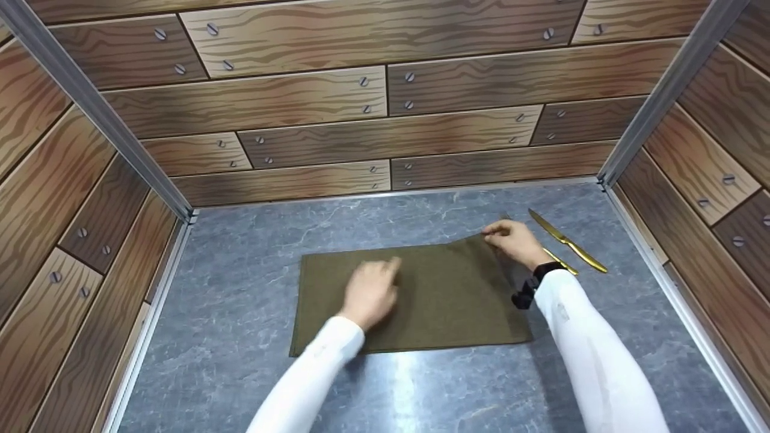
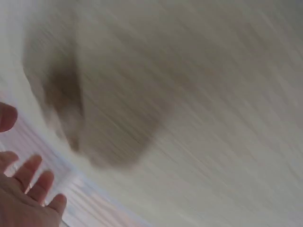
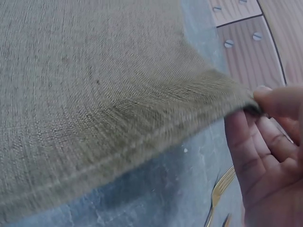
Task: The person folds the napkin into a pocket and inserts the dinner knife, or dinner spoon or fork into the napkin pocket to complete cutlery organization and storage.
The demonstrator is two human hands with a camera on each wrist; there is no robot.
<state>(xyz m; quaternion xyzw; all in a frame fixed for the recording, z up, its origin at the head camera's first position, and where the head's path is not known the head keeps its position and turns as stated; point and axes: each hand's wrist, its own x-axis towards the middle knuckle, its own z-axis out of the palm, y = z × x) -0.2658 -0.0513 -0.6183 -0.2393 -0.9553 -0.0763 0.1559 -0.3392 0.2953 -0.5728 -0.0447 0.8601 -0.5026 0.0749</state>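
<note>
An olive-brown cloth napkin (image 1: 445, 300) lies spread as a rectangle on the grey marbled table. My right hand (image 1: 514, 240) pinches its far right corner between thumb and fingers. That corner is lifted off the tabletop, and in the right wrist view the edge of the napkin (image 3: 118, 118) slants up to the right hand (image 3: 270, 146). Over the left half of the napkin is my left hand (image 1: 370, 291), its fingers loose and holding nothing. In the blurred left wrist view, the left hand (image 2: 33, 194) shows its fingers apart at the lower left.
Right of the napkin lies a golden knife (image 1: 565, 239). A golden fork (image 3: 220, 189) lies close to the right hand, partly hidden by it in the head view. Wood-patterned walls (image 1: 385, 132) with metal corner rails (image 1: 662, 90) enclose the table (image 1: 240, 288) at the back and sides.
</note>
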